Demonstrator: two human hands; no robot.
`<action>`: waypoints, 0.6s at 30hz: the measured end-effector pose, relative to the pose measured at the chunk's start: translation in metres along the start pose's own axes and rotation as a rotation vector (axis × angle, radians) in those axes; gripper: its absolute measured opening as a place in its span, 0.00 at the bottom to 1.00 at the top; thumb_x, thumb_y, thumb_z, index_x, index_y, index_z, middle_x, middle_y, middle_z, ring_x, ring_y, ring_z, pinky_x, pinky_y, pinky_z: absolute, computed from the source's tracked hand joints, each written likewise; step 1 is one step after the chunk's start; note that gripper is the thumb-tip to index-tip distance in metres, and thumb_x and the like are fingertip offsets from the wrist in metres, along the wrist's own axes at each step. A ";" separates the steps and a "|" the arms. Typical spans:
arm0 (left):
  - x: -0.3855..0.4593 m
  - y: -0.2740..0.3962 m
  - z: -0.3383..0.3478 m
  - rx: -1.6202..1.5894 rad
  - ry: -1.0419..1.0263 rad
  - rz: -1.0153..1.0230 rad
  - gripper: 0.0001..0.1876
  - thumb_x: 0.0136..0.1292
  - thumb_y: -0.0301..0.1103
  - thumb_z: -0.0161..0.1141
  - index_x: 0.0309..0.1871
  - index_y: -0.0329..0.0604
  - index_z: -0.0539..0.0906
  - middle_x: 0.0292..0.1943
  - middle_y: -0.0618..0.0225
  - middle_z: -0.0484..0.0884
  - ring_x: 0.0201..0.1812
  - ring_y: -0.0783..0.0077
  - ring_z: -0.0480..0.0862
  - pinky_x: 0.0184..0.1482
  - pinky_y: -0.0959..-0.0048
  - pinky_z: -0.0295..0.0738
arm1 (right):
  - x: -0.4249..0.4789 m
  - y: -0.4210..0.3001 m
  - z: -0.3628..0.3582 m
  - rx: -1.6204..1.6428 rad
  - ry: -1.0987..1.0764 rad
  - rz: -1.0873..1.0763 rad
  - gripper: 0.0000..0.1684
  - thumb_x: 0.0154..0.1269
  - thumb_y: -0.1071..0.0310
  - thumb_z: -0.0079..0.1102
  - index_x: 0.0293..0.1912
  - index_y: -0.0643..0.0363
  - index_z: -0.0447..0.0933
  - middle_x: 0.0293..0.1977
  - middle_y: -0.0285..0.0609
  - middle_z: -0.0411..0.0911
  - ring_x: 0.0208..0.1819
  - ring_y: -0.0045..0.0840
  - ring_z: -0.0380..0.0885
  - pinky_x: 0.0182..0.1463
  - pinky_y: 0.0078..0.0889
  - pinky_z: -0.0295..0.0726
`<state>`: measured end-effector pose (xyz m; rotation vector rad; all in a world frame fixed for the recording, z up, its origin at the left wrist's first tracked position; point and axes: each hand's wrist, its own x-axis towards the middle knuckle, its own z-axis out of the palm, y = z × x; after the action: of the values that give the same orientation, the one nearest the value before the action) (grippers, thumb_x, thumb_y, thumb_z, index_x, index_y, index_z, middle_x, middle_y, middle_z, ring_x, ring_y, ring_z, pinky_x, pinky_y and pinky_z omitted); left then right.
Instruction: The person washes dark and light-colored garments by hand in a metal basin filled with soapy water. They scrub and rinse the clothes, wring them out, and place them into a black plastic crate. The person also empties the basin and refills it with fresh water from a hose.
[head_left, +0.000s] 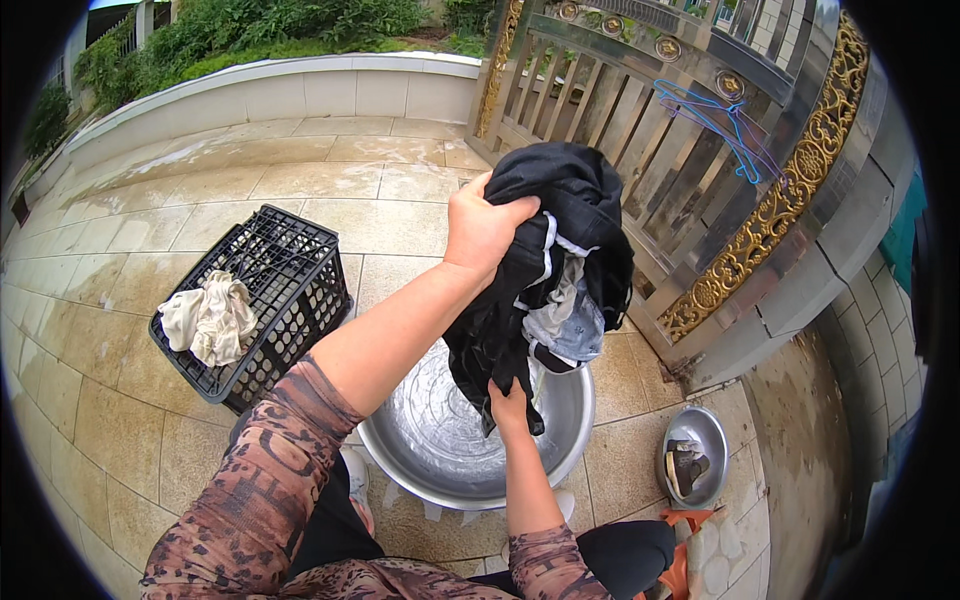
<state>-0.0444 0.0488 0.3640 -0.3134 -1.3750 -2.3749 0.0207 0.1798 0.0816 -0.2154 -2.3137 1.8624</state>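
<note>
A black garment with white piping (559, 180) hangs bunched between my hands, above a large round metal basin (435, 472). My left hand (487, 225) grips it near the top, fingers partly hidden by the fabric. Lower down, my right hand (510, 405) pinches its hanging end. Grey-blue and whitish cloth (566, 322) shows in the folds on the right side. The basin's inner floor has concentric rings and looks wet.
At left, cream-coloured cloth (210, 319) lies on an upturned black plastic crate (277, 247). A small metal bowl (712, 487) holding shoes (682, 469) stands at lower right. Blue and purple hangers (712, 124) hang on the metal gate (637, 97). An orange plastic object (679, 562) is below the bowl.
</note>
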 end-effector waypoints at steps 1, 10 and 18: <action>-0.011 -0.019 -0.009 0.010 0.026 -0.039 0.13 0.42 0.19 0.60 0.36 0.32 0.77 0.31 0.67 0.80 0.30 0.79 0.77 0.35 0.80 0.71 | -0.009 0.023 -0.007 -0.026 0.029 0.006 0.17 0.53 0.65 0.56 0.41 0.66 0.71 0.33 0.49 0.76 0.37 0.33 0.75 0.43 0.30 0.70; -0.108 -0.186 -0.159 0.388 0.549 -0.509 0.16 0.37 0.20 0.62 0.35 0.34 0.78 0.31 0.64 0.79 0.30 0.72 0.78 0.35 0.75 0.73 | -0.082 0.094 -0.022 -0.289 -0.052 0.417 0.14 0.52 0.65 0.53 0.37 0.65 0.73 0.28 0.41 0.75 0.32 0.25 0.72 0.37 0.28 0.69; -0.074 -0.184 -0.222 -0.144 0.817 -0.516 0.12 0.48 0.21 0.59 0.39 0.33 0.74 0.33 0.62 0.77 0.33 0.67 0.78 0.35 0.72 0.75 | -0.076 0.073 -0.035 -0.427 -0.065 0.344 0.16 0.52 0.59 0.56 0.36 0.62 0.74 0.28 0.48 0.76 0.33 0.33 0.74 0.38 0.31 0.70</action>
<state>-0.0571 -0.0455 0.0820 0.9848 -0.9440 -2.5107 0.1033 0.2124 0.0148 -0.6512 -2.8460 1.4862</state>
